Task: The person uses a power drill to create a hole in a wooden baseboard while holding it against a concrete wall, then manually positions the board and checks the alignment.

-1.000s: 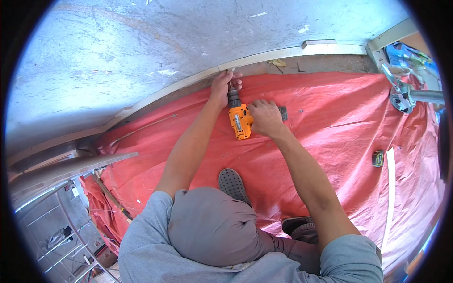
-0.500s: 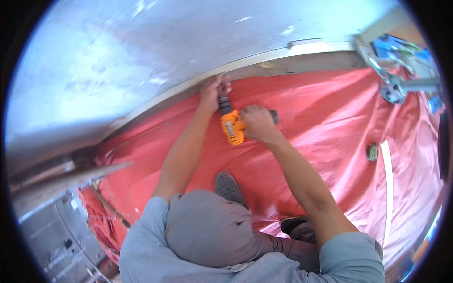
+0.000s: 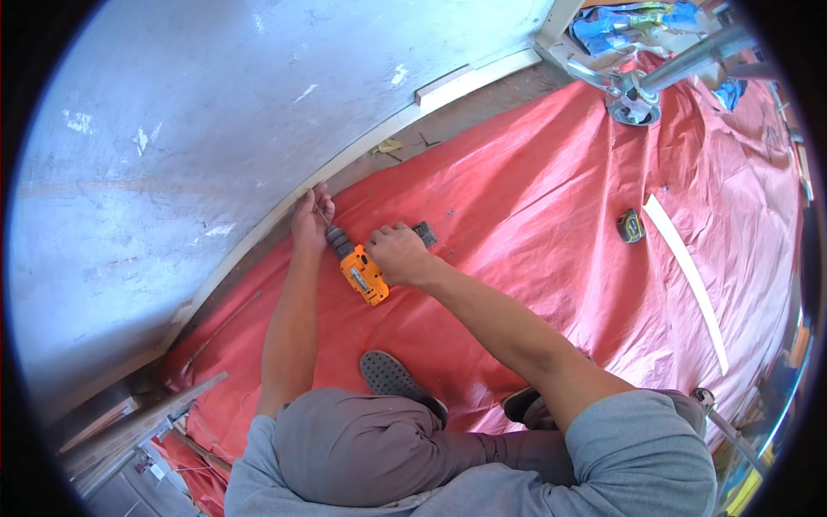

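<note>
Since the earlier frame, both hands and the orange-and-black cordless drill have shifted left and lower in view; the surroundings have swung too, indicating a turned head, and the drill's placing against the long pale strip edging the scuffed grey-blue panel looks much the same.

Right hand: closed around the drill's handle. Left hand: fingers curled about the thin metal shaft ahead of the chuck, beside the strip; whether they pinch it cannot be told. Drill position: above the wrinkled red sheet, nose toward the strip.

Progress: drill appears lined up at the strip; no finished hole or seated fastener is discernible there, so what remains cannot be determined.

Markings: pale label on the drill body, illegible; lettering on the yellow-and-black tape measure likewise unreadable.
</note>
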`<state>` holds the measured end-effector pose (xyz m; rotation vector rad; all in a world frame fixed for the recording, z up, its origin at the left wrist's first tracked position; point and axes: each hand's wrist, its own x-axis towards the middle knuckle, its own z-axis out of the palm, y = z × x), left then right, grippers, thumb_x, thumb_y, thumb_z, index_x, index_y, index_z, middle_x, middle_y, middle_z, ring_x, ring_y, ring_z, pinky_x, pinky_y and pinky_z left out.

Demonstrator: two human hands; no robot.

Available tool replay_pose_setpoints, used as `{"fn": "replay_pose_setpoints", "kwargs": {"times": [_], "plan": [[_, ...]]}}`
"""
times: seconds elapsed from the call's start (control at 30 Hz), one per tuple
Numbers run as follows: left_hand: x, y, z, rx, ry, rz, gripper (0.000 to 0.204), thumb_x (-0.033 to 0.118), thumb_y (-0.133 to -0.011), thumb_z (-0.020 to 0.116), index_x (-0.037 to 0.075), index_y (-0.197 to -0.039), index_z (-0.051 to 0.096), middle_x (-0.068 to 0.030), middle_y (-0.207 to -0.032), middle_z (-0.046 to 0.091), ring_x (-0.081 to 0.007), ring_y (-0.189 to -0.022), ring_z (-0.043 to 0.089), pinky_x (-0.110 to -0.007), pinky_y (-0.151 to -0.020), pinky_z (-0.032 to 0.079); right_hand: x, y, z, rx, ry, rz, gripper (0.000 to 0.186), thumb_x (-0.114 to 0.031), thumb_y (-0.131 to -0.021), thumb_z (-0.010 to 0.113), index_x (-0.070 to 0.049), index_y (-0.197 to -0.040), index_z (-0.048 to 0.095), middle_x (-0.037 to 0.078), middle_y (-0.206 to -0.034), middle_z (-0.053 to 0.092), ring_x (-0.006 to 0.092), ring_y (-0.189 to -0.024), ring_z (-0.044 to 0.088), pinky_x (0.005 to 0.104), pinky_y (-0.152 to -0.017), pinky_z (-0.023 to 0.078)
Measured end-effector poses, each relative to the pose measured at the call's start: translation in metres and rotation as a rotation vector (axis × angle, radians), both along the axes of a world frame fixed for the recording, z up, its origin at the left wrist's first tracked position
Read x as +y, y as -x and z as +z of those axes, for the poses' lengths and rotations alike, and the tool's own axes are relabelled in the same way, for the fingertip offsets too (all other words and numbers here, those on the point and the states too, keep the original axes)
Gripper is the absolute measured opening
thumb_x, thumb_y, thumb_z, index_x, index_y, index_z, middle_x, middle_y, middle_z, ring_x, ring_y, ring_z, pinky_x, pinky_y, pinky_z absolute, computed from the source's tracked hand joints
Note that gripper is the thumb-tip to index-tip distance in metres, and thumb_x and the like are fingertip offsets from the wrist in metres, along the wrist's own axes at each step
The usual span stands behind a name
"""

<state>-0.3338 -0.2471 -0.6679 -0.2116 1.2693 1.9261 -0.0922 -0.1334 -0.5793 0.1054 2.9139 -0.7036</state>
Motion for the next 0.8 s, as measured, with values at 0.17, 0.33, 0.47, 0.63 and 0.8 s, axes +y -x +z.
{"fn": "replay_pose_setpoints", "kwargs": {"times": [0.17,0.33,0.47,0.63,0.8], "plan": [[-0.006,0.007,0.006,0.005,-0.034,0.010,0.025,0.021,-0.109,0.063,0.007,-0.130,0.064,-0.0069,-0.117,0.076,-0.0155,-0.091,0.070,-0.031,-0.079,0.061,-0.003,0.003,0.005,-0.018,-0.004,0.017,0.031,-0.018,-0.083,0.075,-0.008,-0.112,0.077,0.011,-0.118,0.073,0.0269,-0.116,0.068,0.0426,-0.101,0.051],[-0.001,0.002,0.008,0.004,-0.018,0.030,0.024,0.022,-0.110,0.062,0.007,-0.130,0.063,-0.0077,-0.117,0.076,-0.0165,-0.093,0.072,-0.031,-0.081,0.062,-0.001,-0.001,0.004,-0.012,-0.003,0.015,0.031,-0.019,-0.083,0.075,-0.008,-0.113,0.076,0.011,-0.118,0.073,0.0252,-0.116,0.068,0.0411,-0.102,0.051],[0.000,0.001,0.009,-0.004,-0.014,0.015,0.025,0.023,-0.111,0.061,0.007,-0.130,0.062,-0.0093,-0.118,0.076,-0.0173,-0.093,0.073,-0.032,-0.081,0.064,0.000,-0.005,0.006,0.002,-0.010,0.014,0.031,-0.019,-0.084,0.076,-0.008,-0.113,0.076,0.010,-0.116,0.073,0.0250,-0.114,0.069,0.0403,-0.100,0.051],[-0.007,0.003,0.007,0.025,0.014,-0.033,0.029,0.027,-0.113,0.057,0.006,-0.131,0.060,-0.0114,-0.119,0.076,-0.0185,-0.093,0.074,-0.033,-0.080,0.064,-0.001,-0.005,0.008,0.048,-0.038,0.033,0.031,-0.019,-0.083,0.076,-0.008,-0.112,0.076,0.009,-0.113,0.074,0.0251,-0.111,0.070,0.0399,-0.097,0.052],[-0.014,0.005,0.003,0.052,0.067,-0.042,0.033,0.033,-0.114,0.053,0.005,-0.130,0.059,-0.0154,-0.120,0.076,-0.0223,-0.093,0.074,-0.036,-0.081,0.066,-0.003,0.000,0.009,0.075,-0.050,0.050,0.033,-0.020,-0.080,0.077,-0.009,-0.111,0.074,0.009,-0.110,0.074,0.0255,-0.109,0.071,0.0411,-0.094,0.053]]}}
